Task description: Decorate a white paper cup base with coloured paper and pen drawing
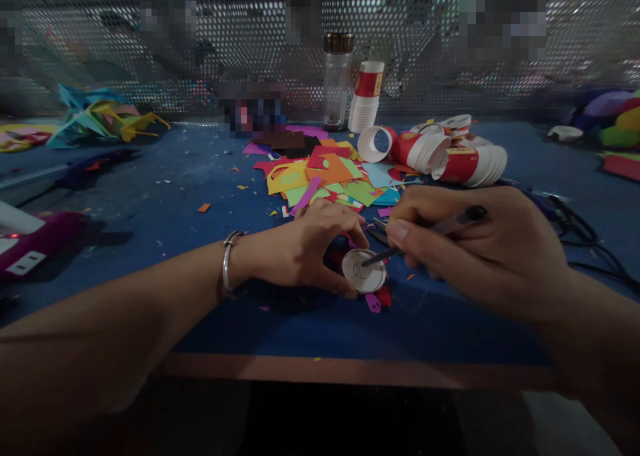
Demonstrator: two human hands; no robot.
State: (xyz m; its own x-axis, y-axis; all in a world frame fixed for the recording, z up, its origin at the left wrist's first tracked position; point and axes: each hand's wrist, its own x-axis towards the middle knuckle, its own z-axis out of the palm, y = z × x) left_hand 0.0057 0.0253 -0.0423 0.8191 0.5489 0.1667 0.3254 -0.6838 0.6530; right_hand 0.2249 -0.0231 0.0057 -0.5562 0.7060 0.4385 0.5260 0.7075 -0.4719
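My left hand, with a silver bangle at the wrist, is closed round a small paper cup. The cup's round white base faces me and carries a dark circle filled with lines. In my right hand is a pen, its tip touching the drawing on the base. Most of the cup's side is hidden by my left fingers and the base. Red and purple scraps stick out just below the cup.
A pile of coloured paper pieces lies behind my hands. Beyond it stand a clear bottle and stacked paper cups; more cups lie rightward. A purple power strip sits left, dark cables right.
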